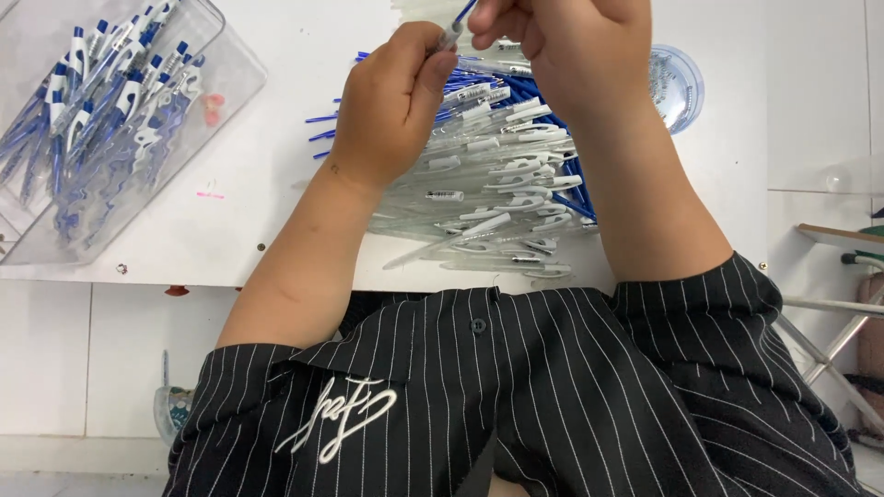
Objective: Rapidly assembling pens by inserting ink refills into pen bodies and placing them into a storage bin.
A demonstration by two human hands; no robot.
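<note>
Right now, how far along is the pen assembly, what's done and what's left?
Done: the clear tray at upper left holds many finished blue-and-white pens. In hand: the left hand and right hand both grip one pen at the top edge. Left: a large pile of clear barrels and blue refills remains on the table.

Directly beneath the fingers a heap of clear pen barrels covers the desk, leaving no bare landing spot there. To the left of the fingers the desk lies open as far as the clear trays of blue pens. To their right, a small round clear tub stands just beside the heap.
</note>
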